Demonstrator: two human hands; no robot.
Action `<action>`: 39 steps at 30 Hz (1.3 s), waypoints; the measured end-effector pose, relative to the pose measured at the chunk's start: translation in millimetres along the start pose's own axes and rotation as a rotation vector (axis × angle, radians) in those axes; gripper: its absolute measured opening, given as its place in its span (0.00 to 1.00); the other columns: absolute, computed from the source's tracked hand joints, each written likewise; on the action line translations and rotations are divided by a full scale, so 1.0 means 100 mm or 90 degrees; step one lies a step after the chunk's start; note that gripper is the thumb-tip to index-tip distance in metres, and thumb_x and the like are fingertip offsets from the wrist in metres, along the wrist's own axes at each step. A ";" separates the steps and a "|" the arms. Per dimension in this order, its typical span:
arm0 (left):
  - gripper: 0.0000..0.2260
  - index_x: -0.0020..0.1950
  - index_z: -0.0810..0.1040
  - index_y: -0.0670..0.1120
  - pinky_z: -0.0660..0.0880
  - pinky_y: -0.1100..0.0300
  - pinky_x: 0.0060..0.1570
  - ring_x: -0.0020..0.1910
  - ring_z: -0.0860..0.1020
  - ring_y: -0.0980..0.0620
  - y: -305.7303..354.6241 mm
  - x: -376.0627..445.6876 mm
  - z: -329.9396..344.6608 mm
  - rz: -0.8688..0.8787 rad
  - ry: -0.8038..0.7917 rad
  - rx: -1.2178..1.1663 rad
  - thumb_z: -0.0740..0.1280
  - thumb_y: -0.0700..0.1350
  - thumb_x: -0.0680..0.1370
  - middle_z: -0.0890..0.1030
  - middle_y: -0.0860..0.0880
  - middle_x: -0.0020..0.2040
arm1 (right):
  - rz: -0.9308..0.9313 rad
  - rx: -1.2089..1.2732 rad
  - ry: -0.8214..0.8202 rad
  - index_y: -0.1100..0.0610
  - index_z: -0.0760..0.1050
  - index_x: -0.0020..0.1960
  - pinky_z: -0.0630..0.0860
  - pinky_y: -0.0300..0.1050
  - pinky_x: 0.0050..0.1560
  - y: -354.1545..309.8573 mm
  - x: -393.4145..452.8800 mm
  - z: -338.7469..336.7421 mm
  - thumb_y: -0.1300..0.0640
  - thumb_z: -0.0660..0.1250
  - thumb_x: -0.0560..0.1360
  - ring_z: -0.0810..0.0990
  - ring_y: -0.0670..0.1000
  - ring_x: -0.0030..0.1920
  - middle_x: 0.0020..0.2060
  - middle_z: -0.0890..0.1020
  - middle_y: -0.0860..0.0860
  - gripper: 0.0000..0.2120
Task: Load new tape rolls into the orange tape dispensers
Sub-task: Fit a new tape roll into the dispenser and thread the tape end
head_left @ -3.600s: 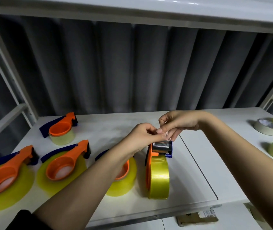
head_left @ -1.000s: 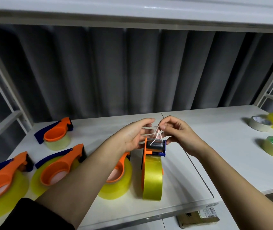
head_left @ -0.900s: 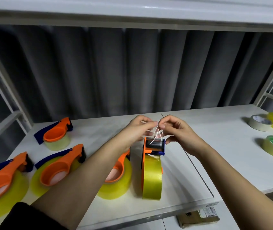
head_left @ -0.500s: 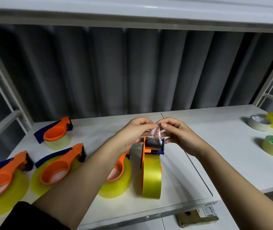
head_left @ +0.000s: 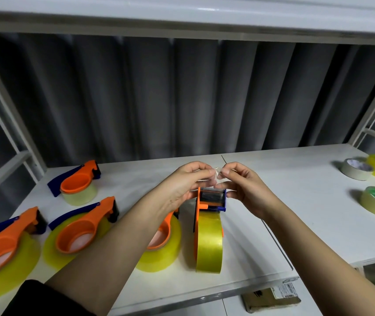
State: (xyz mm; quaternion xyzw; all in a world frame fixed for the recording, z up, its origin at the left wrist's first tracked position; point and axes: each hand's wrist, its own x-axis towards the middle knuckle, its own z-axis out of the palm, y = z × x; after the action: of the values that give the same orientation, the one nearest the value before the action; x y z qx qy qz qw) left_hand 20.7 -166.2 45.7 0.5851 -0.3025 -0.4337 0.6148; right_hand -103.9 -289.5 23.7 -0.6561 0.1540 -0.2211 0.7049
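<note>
Pinching a crinkled clear tape end [head_left: 218, 176] between both thumbs and forefingers, your left hand [head_left: 185, 187] and right hand [head_left: 247, 190] hover above the upright orange dispenser [head_left: 211, 201], its glossy yellow roll [head_left: 209, 242] standing on the matte white table [head_left: 296, 201].

The left forearm [head_left: 122, 236] hides much of one dispenser [head_left: 163, 238]; the leftmost dispenser [head_left: 1, 249] is cut off at the surface's left edge.
</note>
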 end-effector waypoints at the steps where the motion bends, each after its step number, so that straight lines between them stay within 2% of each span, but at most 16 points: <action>1: 0.02 0.45 0.78 0.47 0.77 0.57 0.50 0.50 0.82 0.49 0.00 0.00 0.00 0.001 0.001 0.000 0.67 0.41 0.77 0.82 0.47 0.43 | 0.000 0.001 0.012 0.57 0.76 0.47 0.75 0.35 0.32 0.00 0.00 0.01 0.58 0.63 0.79 0.83 0.50 0.42 0.42 0.82 0.50 0.04; 4: 0.01 0.47 0.78 0.46 0.77 0.56 0.52 0.51 0.81 0.50 0.01 0.00 0.00 0.001 0.005 0.013 0.67 0.42 0.77 0.83 0.48 0.43 | 0.008 -0.012 0.023 0.56 0.77 0.48 0.75 0.36 0.35 0.01 -0.01 0.02 0.56 0.64 0.78 0.82 0.49 0.43 0.42 0.82 0.50 0.05; 8: 0.01 0.46 0.79 0.47 0.76 0.57 0.52 0.51 0.82 0.50 0.02 0.00 0.00 -0.012 0.007 0.006 0.68 0.43 0.76 0.83 0.49 0.42 | 0.075 0.092 -0.048 0.56 0.78 0.49 0.72 0.44 0.51 0.01 -0.01 0.00 0.53 0.65 0.76 0.79 0.50 0.47 0.46 0.81 0.52 0.07; 9: 0.02 0.45 0.79 0.47 0.77 0.58 0.50 0.50 0.82 0.50 0.02 0.00 -0.01 -0.012 0.008 0.008 0.68 0.43 0.77 0.82 0.49 0.42 | 0.091 0.141 -0.070 0.56 0.77 0.48 0.72 0.44 0.50 0.00 -0.02 0.00 0.53 0.65 0.76 0.79 0.49 0.45 0.45 0.80 0.51 0.07; 11: 0.02 0.44 0.79 0.47 0.77 0.59 0.48 0.49 0.82 0.52 0.02 -0.01 -0.01 -0.009 0.001 0.009 0.67 0.43 0.77 0.82 0.50 0.42 | 0.113 0.209 -0.108 0.55 0.77 0.43 0.72 0.38 0.39 -0.03 -0.03 0.01 0.53 0.62 0.76 0.77 0.45 0.38 0.42 0.79 0.49 0.08; 13: 0.03 0.44 0.79 0.47 0.76 0.59 0.49 0.48 0.81 0.52 0.03 -0.01 -0.01 -0.005 -0.012 0.013 0.67 0.44 0.77 0.82 0.50 0.42 | 0.127 0.232 -0.126 0.53 0.77 0.41 0.71 0.36 0.34 -0.05 -0.02 0.01 0.54 0.60 0.77 0.77 0.44 0.36 0.42 0.79 0.49 0.10; 16: 0.03 0.46 0.79 0.47 0.76 0.61 0.46 0.48 0.82 0.54 0.04 -0.02 -0.01 -0.013 -0.011 0.025 0.66 0.44 0.78 0.82 0.50 0.42 | 0.141 0.173 -0.137 0.53 0.78 0.46 0.69 0.39 0.43 -0.08 0.03 -0.02 0.52 0.65 0.75 0.77 0.46 0.45 0.47 0.80 0.50 0.06; 19: 0.02 0.46 0.79 0.48 0.76 0.60 0.50 0.49 0.82 0.54 0.03 -0.01 -0.02 -0.018 -0.012 0.016 0.66 0.44 0.78 0.82 0.50 0.43 | 0.138 0.092 -0.130 0.54 0.78 0.50 0.65 0.45 0.53 -0.11 0.08 -0.02 0.50 0.67 0.74 0.75 0.49 0.52 0.49 0.79 0.50 0.09; 22: 0.03 0.45 0.79 0.48 0.76 0.59 0.49 0.49 0.81 0.53 0.03 0.00 -0.02 -0.015 -0.016 0.013 0.67 0.44 0.78 0.82 0.50 0.41 | 0.125 0.080 -0.119 0.53 0.77 0.46 0.67 0.46 0.51 -0.12 0.11 0.00 0.51 0.69 0.73 0.76 0.49 0.48 0.45 0.78 0.50 0.06; 25: 0.02 0.45 0.78 0.48 0.75 0.57 0.50 0.49 0.81 0.53 0.02 0.01 -0.02 -0.017 -0.017 -0.003 0.67 0.44 0.77 0.82 0.51 0.40 | 0.123 0.090 -0.058 0.53 0.78 0.43 0.68 0.40 0.41 -0.12 0.11 0.01 0.53 0.71 0.70 0.76 0.45 0.39 0.39 0.78 0.49 0.04; 28: 0.01 0.46 0.78 0.48 0.75 0.57 0.52 0.50 0.82 0.53 0.02 0.02 -0.03 -0.022 -0.014 -0.008 0.67 0.44 0.77 0.82 0.50 0.42 | 0.118 0.066 -0.005 0.52 0.79 0.42 0.67 0.37 0.34 -0.10 0.10 0.01 0.53 0.70 0.69 0.74 0.45 0.37 0.35 0.78 0.47 0.04; 33: 0.02 0.48 0.78 0.48 0.76 0.56 0.53 0.50 0.82 0.54 0.03 0.03 -0.04 -0.019 -0.013 0.003 0.67 0.45 0.77 0.82 0.49 0.44 | 0.083 -0.035 0.047 0.52 0.81 0.43 0.69 0.38 0.36 -0.08 0.12 0.01 0.55 0.69 0.75 0.74 0.46 0.40 0.36 0.79 0.46 0.04; 39: 0.06 0.51 0.79 0.47 0.77 0.56 0.54 0.52 0.81 0.53 0.02 0.06 -0.05 -0.021 -0.007 0.017 0.69 0.46 0.76 0.83 0.49 0.46 | 0.062 -0.048 0.011 0.53 0.80 0.45 0.70 0.41 0.42 -0.09 0.16 0.01 0.54 0.69 0.75 0.74 0.48 0.44 0.40 0.79 0.49 0.04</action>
State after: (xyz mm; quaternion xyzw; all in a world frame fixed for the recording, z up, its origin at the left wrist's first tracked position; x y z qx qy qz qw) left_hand 27.9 -169.7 46.5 0.5955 -0.3018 -0.4435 0.5980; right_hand -90.8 -296.8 33.6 -0.6717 0.2004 -0.1863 0.6884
